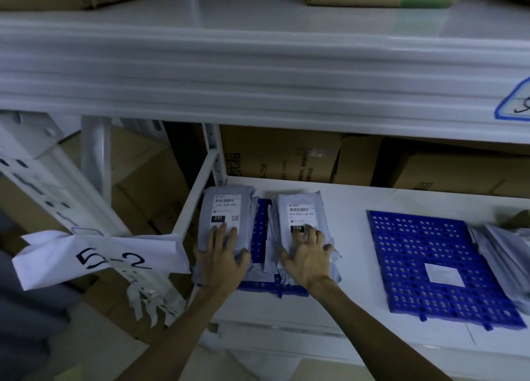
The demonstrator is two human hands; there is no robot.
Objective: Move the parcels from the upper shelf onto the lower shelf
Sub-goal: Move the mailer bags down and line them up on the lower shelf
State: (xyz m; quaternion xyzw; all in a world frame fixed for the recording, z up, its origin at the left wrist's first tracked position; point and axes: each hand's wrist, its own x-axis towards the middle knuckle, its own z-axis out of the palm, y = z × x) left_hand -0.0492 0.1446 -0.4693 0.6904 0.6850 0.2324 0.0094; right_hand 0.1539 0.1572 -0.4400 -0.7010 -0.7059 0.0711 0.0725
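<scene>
Parcel 231 | left hand pressing flat, fingers spread | parcel 010 | right hand pressing flat

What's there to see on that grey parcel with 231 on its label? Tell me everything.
The grey parcel is a crinkled plastic mailer lying flat at the left end of the lower shelf, partly over a blue perforated mat. Its white label shows a barcode, 231-239-K01, a black box reading 231 and a QR code. The left hand presses flat on its near end and the label's lower edge.
</scene>
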